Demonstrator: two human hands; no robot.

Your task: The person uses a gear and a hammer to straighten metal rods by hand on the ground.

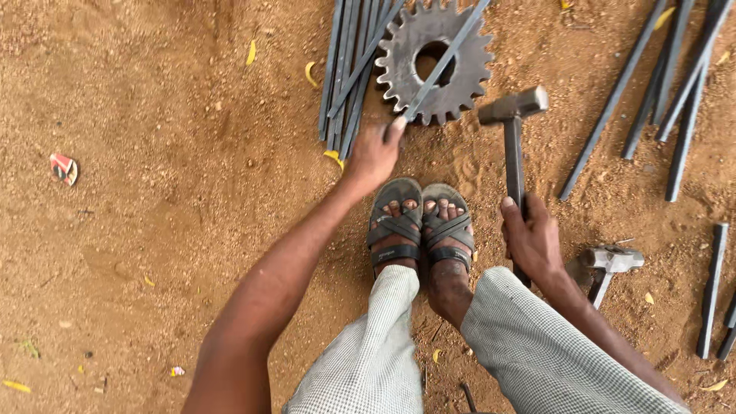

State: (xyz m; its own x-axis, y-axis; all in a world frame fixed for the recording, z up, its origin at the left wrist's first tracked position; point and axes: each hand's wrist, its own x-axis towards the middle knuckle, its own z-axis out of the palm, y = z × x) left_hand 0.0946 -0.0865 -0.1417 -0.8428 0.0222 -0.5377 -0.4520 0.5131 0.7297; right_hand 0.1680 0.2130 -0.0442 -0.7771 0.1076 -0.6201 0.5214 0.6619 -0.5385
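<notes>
Two hands share the work: the left hand (373, 151) pinches the near end of a thin steel rod (445, 57) with fingers closed around it, and the right hand (530, 236) is wrapped tight around the handle of a hammer (512, 130), whose head is raised just beside the gear.

The rod lies slantwise across a big toothed gear wheel (399, 54) that rests flat on the sandy ground (153, 192), bridging its round centre hole. To strike well, I judge the rod should stay pressed firmly against the gear's face so that it cannot bounce or roll, with the fingers kept back at the near end, away from the spot over the hole. A square blow, hammer face flat to the rod, seems safer than a glancing one, which could kick the rod sideways.

That rod looks dark grey, slim and mostly straight, with a dull mill finish. More rods (349, 69) lie bundled to the left, others (675, 84) scattered right, and a second hammer (606, 264) rests near the right wrist. Both sandalled feet (422, 222) sit close below the gear.
</notes>
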